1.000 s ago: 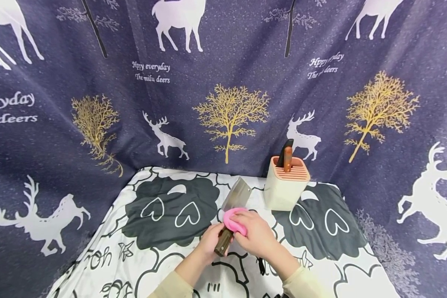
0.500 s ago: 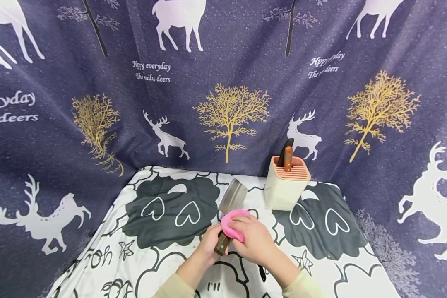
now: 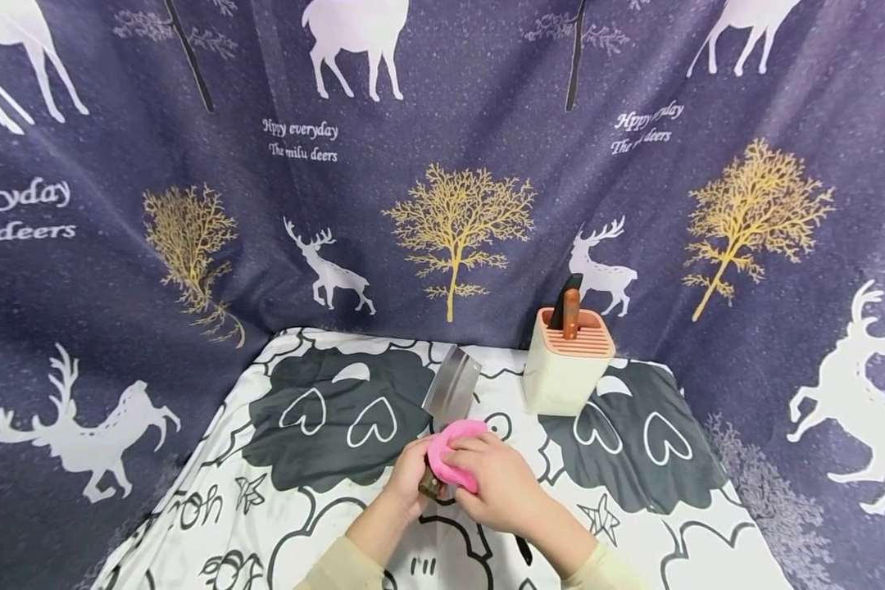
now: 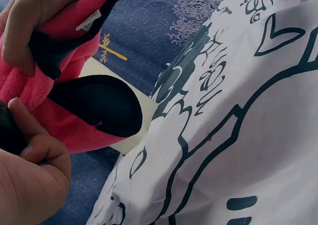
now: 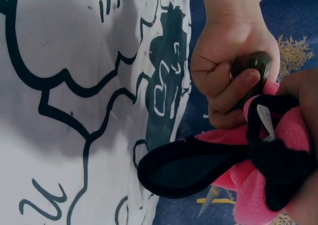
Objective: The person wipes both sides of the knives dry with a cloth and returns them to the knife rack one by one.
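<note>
A cleaver with a broad metal blade (image 3: 453,383) and a dark handle (image 5: 259,65) points away from me in the head view. My left hand (image 3: 407,482) has its fingers curled around that handle. In my right hand (image 3: 507,485) is a pink plush cloth (image 3: 451,453), gripped over the cleaver where blade and handle meet. The wrist views show black trim, a white tag and a dark oval flap (image 5: 191,170) on the cloth. It covers the blade's base and much of the handle.
A cream knife block (image 3: 560,381) with a slotted orange top stands at the back right. Two knife handles (image 3: 571,314) stick up from it. A patterned black-and-white cloth (image 3: 302,533) covers the table, and a blue deer-print curtain (image 3: 383,270) hangs behind.
The cleaver's blade has turned and shifted left. The right hand has drawn the pink cloth left and down toward the handle's end, which shows less now. The left hand keeps its grip.
</note>
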A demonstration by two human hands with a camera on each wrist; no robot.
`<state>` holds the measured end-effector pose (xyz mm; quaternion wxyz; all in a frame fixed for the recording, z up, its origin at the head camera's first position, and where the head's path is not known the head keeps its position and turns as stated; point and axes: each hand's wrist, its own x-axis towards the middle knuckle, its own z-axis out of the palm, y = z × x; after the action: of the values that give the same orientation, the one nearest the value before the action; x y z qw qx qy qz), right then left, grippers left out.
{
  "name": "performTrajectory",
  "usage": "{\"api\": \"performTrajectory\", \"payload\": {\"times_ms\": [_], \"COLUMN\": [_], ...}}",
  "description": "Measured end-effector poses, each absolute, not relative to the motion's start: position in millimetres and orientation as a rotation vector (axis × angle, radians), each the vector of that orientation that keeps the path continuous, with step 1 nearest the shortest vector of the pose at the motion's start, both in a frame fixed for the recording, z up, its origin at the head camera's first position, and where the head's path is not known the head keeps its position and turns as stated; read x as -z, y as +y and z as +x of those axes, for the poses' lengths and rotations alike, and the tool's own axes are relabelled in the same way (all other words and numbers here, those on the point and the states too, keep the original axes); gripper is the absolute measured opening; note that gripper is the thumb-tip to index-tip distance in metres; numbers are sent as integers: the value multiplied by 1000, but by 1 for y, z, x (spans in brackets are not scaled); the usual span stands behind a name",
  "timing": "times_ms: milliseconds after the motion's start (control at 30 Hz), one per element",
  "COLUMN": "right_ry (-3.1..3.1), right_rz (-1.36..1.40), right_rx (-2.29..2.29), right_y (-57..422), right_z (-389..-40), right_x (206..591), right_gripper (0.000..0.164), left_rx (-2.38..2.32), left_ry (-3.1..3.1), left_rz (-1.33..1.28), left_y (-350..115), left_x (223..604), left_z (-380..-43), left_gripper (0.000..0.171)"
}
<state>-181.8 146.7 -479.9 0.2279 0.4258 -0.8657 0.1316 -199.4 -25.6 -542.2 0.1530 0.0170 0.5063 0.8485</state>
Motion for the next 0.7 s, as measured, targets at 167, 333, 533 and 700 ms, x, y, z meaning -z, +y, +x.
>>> {"api": "performTrajectory", "payload": {"times_ms": [167,333,533,700], "right_ry": [-2410,-2396,-2350,-2337], "right_rz": [1218,1276,1357,1413], "right_rx": [-304,-271,-257,-245], "right_y": [146,145,142,140], "right_z": [-178,-174,-172,-168], "right_x": [475,472,467,463], "right_gripper": [37,36,37,35], "left_rx": [-2450,-2470,-2487,-2473], "left_ry": [1473,1476,1465,1448], "left_rz": [10,14,0,1], "left_y": [-24,-25,-25,-25], "left_x": [543,544,543,542], "left_z": [-202,-203,-203,-204], "left_gripper": [34,37,32,36]}}
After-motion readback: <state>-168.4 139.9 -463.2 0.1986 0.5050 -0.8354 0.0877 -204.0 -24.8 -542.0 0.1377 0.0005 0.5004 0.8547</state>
